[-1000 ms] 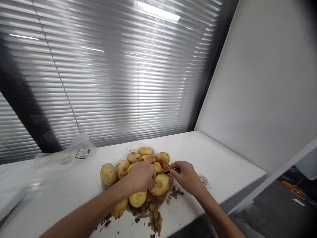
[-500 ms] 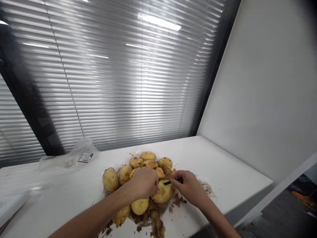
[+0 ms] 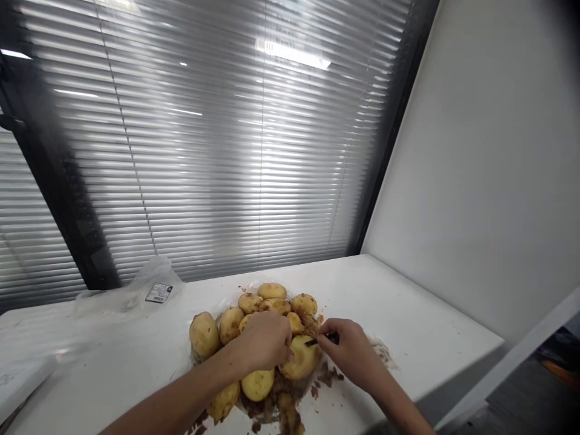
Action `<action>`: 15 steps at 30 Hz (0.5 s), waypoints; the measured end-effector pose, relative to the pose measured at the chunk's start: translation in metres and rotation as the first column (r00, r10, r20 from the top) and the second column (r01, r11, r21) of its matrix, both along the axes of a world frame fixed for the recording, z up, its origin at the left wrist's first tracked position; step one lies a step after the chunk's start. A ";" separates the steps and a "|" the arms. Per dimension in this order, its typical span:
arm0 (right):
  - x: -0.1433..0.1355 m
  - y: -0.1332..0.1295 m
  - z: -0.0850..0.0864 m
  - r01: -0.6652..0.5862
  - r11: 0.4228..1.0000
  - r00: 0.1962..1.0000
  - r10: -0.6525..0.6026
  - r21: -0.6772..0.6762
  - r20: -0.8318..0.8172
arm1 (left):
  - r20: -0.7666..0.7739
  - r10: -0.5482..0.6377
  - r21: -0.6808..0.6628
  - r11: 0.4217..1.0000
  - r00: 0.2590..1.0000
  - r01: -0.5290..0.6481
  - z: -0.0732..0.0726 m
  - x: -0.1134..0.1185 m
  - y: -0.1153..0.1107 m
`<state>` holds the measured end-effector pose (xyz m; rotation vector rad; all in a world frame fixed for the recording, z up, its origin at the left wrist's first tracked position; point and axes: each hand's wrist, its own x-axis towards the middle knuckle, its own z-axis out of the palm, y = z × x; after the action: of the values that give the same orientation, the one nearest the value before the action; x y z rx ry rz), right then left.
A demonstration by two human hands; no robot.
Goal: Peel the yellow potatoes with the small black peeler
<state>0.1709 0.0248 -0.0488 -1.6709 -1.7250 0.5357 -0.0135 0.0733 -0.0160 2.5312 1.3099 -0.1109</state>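
Note:
Several peeled yellow potatoes lie in a heap on clear plastic, with brown peelings (image 3: 290, 411) among and in front of them. My left hand (image 3: 268, 341) is closed on the left side of a large potato (image 3: 299, 357) at the heap's right. The fingers of my right hand (image 3: 341, 343) are wrapped round a small black tool (image 3: 312, 342), whose tip is at the upper right of that potato. Another potato (image 3: 257, 385) sits just below my left wrist.
A clear plastic bag (image 3: 131, 296) with a label lies at the back left of the white table (image 3: 435, 332). A white flat object (image 3: 25, 383) is at the left edge. Window blinds and a white wall stand behind and right.
The view has shifted slightly, so the table sits a little lower. My right hand and the black tool have moved slightly away from the middle of the potato. My left hand keeps its hold.

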 end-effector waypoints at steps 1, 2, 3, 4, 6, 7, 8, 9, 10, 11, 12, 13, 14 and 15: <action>0.000 -0.001 0.000 0.028 1.000 0.999 -0.028 0.009 0.016 | -0.006 -0.006 -0.007 1.000 1.000 0.005 0.001 0.000 0.000; 0.000 -0.002 0.000 0.044 0.999 0.999 -0.044 0.012 0.013 | -0.014 -0.010 -0.018 1.000 1.000 0.010 0.001 0.000 0.000; -0.001 -0.003 0.000 0.042 0.999 0.999 -0.042 0.008 -0.007 | -0.019 -0.014 -0.025 1.000 1.000 0.013 0.002 0.000 0.000; -0.001 -0.004 0.000 0.023 1.000 0.999 -0.023 0.001 -0.031 | -0.020 -0.017 -0.024 1.000 1.000 0.017 0.002 0.000 0.000; -0.002 -0.006 -0.001 -0.020 1.000 0.998 0.019 -0.009 -0.053 | -0.014 -0.024 -0.006 1.000 1.000 0.024 0.001 0.000 0.001; -0.002 -0.007 -0.001 -0.014 1.000 0.999 0.014 -0.007 -0.036 | -0.012 -0.026 0.004 1.000 1.000 0.026 0.001 0.000 0.001; -0.002 -0.007 -0.002 0.011 1.000 1.000 -0.011 0.001 -0.006 | -0.012 -0.026 0.010 1.000 1.000 0.026 0.000 0.000 0.001; -0.002 -0.008 -0.002 0.040 0.999 0.999 -0.040 0.011 0.020 | -0.013 -0.027 0.013 1.000 1.000 0.027 0.000 0.000 0.001; -0.002 -0.008 -0.002 0.058 0.998 0.998 -0.058 0.017 0.025 | -0.019 -0.021 0.010 1.000 1.000 0.022 -0.001 0.000 0.001; -0.002 -0.008 -0.003 0.055 0.998 0.998 -0.055 0.014 0.011 | -0.021 -0.014 0.010 1.000 1.000 0.014 -0.001 0.000 0.001; -0.002 -0.008 -0.003 0.032 0.999 0.999 -0.032 0.003 -0.011 | -0.022 -0.005 0.011 1.000 1.000 0.006 -0.001 0.001 0.001; -0.002 -0.009 -0.003 0.001 1.000 1.000 -0.001 -0.011 -0.030 | -0.021 0.002 0.012 1.000 1.000 -0.001 -0.001 0.001 0.001; -0.002 -0.009 -0.003 -0.020 1.000 0.999 0.019 -0.020 -0.034 | -0.021 0.007 0.013 1.000 1.000 -0.007 -0.001 0.001 0.001; -0.002 -0.010 -0.003 -0.011 1.000 1.000 0.011 -0.017 -0.013 | -0.021 0.009 0.014 1.000 1.000 -0.009 -0.001 0.000 0.001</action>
<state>0.1688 0.0149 -0.0521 -1.6673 -1.7258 0.5670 -0.0130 0.0739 -0.0168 2.5423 1.3341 -0.1277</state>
